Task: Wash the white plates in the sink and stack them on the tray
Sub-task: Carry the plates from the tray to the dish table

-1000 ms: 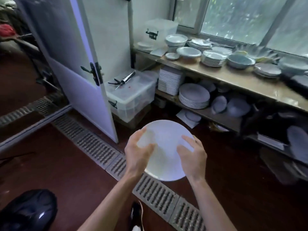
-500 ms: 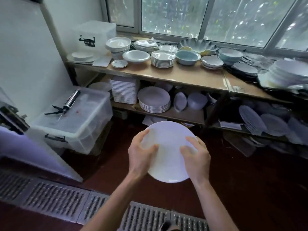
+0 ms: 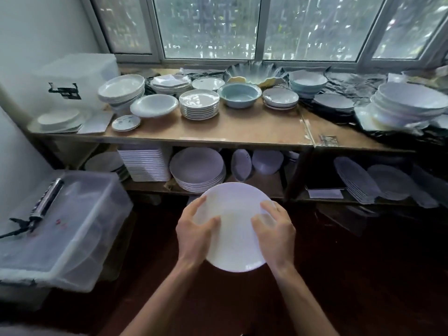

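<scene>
Fingers (image 3: 201, 204) grip white plate (image 3: 234, 238) rim, both hands.

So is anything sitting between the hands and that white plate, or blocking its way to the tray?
Nothing between them: the left hand and right hand already grip the white plate by its edges. No tray is identifiable in view, so that path cannot be judged.

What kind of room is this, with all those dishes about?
Most likely a crockery store or back room of a restaurant kitchen. A wooden shelf under the window is crowded with stacked plates and bowls, with more below. Both hands grip a white plate.
</scene>
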`<state>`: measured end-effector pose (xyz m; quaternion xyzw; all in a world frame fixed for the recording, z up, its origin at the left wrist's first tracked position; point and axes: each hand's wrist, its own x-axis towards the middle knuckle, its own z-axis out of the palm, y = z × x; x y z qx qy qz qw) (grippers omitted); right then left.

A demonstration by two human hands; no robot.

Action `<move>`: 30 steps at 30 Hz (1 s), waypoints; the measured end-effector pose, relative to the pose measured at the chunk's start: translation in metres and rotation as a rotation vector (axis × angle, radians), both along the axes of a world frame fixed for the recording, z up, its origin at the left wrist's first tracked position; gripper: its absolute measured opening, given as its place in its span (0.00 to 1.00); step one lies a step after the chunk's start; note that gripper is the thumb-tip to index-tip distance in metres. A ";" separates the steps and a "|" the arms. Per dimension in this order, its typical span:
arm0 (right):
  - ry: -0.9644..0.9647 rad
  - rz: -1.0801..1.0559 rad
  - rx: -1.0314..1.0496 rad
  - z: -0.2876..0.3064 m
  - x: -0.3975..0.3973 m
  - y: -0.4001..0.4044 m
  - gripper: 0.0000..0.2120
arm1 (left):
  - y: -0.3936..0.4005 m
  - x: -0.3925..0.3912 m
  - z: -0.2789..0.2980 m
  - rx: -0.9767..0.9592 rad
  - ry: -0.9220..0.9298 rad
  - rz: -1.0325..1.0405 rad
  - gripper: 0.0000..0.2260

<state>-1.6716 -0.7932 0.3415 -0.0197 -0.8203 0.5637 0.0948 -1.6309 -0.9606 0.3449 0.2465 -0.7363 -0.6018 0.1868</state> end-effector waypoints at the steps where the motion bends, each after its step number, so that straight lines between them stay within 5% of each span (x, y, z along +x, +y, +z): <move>1: 0.014 0.009 0.011 0.002 -0.017 0.001 0.19 | 0.001 -0.016 0.000 0.003 0.006 0.009 0.26; 30: -0.041 -0.071 0.093 -0.018 -0.436 -0.100 0.22 | -0.110 -0.452 -0.025 0.089 -0.001 -0.113 0.27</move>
